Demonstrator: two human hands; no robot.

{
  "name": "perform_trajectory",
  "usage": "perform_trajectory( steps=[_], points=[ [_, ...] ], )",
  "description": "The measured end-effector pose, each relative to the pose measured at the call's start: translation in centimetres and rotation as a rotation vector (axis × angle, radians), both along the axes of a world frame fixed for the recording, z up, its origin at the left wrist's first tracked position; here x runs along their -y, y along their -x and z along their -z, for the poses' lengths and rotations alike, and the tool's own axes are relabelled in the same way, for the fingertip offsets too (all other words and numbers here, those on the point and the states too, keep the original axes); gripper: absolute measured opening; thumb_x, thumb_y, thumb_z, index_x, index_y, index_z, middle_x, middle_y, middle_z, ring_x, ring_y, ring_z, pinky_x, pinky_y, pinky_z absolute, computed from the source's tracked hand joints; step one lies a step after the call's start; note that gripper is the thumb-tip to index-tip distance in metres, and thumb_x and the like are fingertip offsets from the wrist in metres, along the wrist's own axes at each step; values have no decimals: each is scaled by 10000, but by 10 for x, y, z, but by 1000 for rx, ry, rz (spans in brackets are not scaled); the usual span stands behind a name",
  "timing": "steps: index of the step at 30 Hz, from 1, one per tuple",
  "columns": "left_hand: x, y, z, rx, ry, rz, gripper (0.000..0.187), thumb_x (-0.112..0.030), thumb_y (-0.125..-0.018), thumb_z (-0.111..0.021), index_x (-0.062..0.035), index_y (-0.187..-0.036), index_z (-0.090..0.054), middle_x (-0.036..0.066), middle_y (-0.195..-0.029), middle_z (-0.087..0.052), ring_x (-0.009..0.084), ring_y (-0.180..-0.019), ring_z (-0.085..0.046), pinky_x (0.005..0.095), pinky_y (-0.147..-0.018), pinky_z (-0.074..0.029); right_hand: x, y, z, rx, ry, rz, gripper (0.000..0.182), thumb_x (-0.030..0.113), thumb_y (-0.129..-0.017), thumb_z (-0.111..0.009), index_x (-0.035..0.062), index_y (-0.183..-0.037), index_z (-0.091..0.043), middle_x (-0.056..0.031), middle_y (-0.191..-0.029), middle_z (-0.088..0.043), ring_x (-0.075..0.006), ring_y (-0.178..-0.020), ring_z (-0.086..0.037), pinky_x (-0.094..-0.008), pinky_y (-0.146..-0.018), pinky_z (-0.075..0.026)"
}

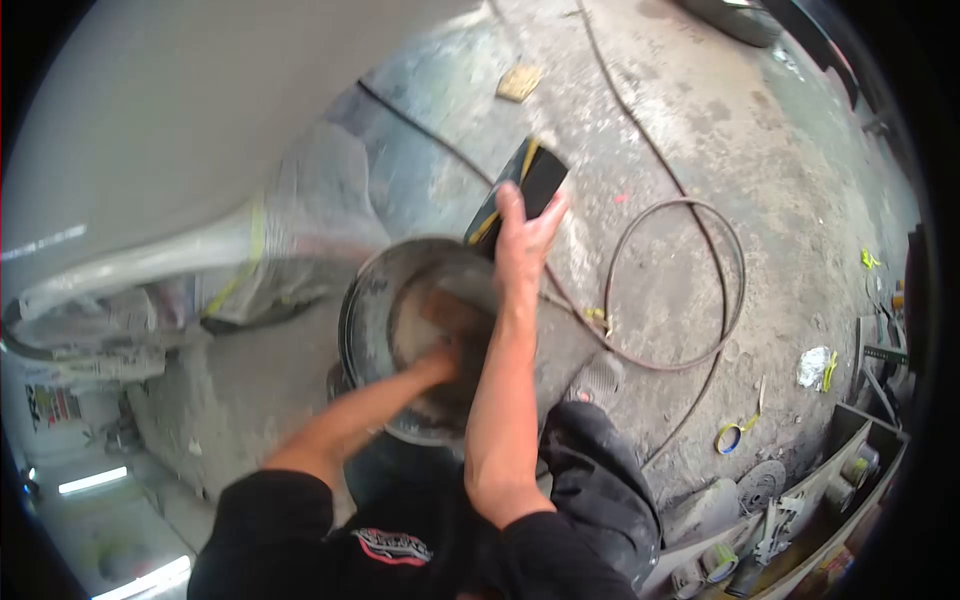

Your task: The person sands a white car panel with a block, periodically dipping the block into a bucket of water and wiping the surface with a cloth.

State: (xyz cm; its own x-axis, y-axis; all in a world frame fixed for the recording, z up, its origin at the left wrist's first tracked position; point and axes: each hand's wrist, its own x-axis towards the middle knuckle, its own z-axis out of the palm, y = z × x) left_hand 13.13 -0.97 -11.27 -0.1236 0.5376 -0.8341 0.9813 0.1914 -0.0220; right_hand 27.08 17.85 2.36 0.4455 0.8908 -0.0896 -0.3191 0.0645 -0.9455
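Note:
My right hand (523, 235) is closed around a black sanding block (545, 180) with a yellow stripe along it, held tilted above the far rim of a round bucket (352, 335). The thumb presses on the near side of the block. My left hand (447, 360) reaches down inside the bucket, over or in murky brownish water (408, 330). Motion blur and shadow hide its fingers, so what it holds, if anything, cannot be made out.
A large pale car panel (250, 90) with masking paper (325, 190) fills the left. A dark hose (690, 200) loops over the concrete floor. A yellowish sponge-like piece (519, 82), a tape roll (729, 438) and a bin of tools (840, 440) lie around.

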Motion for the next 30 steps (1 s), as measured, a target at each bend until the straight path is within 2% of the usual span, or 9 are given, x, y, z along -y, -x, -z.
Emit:
perform_trajectory(
  steps=[4, 7, 11, 13, 15, 17, 23, 27, 30],
  points=[
    [-5, -39, 47, 110, 42, -228, 744, -476, -971, -653, -39, -1538, -451, 241, -1537, -516, 434, -1336, -554, 514, -1075, -504, -6, 5, 12, -147, 51, -13, 631, 233, -961, -764, -23, -1436, -438, -104, -1227, -590, -171, -1089, -576, -326, -964, -496],
    [5, -48, 58, 300, 172, -373, 719, -495, -987, -629, -59, -1534, -465, 211, -1558, -501, 394, -1371, -525, 520, -1097, -483, -8, 9, 26, -123, 123, -86, 830, 277, -927, -794, -69, -1523, -331, -242, -1431, -525, -317, -1311, -534, -414, -1142, -399],
    [-4, -23, 29, 507, 354, -657, 688, -521, -1008, -598, -86, -1529, -484, 171, -1586, -483, 340, -1418, -487, 528, -1127, -455, -10, 8, 21, -214, 93, -141, 861, 313, -926, -786, -61, -1544, -316, -266, -1492, -477, -352, -1395, -469, -435, -1184, -353],
    [-11, -4, 5, 559, 424, -773, 674, -534, -1019, -582, -99, -1526, -493, 150, -1601, -473, 313, -1441, -468, 532, -1142, -441, -15, 14, 41, -144, 105, -95, 858, 302, -923, -788, -55, -1545, -317, -264, -1480, -496, -358, -1385, -484, -434, -1178, -361],
    [-16, 12, -20, 584, 458, -838, 661, -547, -1030, -567, -113, -1524, -502, 130, -1615, -464, 286, -1465, -449, 536, -1157, -427, -17, 20, 41, -157, 122, 6, 690, 218, -944, -771, 0, -1480, -395, -80, -1187, -609, -154, -1023, -598, -317, -914, -508],
    [-20, 21, -46, 613, 468, -858, 648, -560, -1040, -551, -126, -1521, -511, 110, -1629, -455, 259, -1488, -430, 540, -1172, -414, -19, 22, 41, -184, 114, 28, 700, 219, -937, -774, 4, -1486, -396, -82, -1188, -615, -155, -1024, -601, -320, -913, -509],
    [-16, 30, -93, 714, 453, -671, 555, -483, -1040, -578, -86, -1427, -584, 85, -1485, -562, 216, -1379, -516, 448, -1137, -437, -21, 19, 31, -304, 60, 4, 516, 192, -927, -755, 36, -1339, -487, -54, -1095, -605, -143, -935, -588, -325, -818, -509],
    [-16, 28, -133, 838, 308, -282, 488, -417, -1035, -605, -47, -1352, -638, 72, -1364, -651, 193, -1283, -592, 373, -1103, -462, -19, 16, 28, -360, 82, 32, 490, 222, -910, -762, 56, -1293, -507, -52, -1051, -598, -149, -904, -578, -335, -795, -499],
    [-38, 41, -222, 1000, -30, 75, 446, -362, -1022, -640, -19, -1307, -660, 73, -1279, -694, 186, -1225, -628, 341, -1084, -473, -17, 14, 23, -374, 79, 43, 496, 231, -906, -765, 56, -1291, -505, -58, -1060, -602, -158, -916, -582, -340, -799, -500]
  ],
)
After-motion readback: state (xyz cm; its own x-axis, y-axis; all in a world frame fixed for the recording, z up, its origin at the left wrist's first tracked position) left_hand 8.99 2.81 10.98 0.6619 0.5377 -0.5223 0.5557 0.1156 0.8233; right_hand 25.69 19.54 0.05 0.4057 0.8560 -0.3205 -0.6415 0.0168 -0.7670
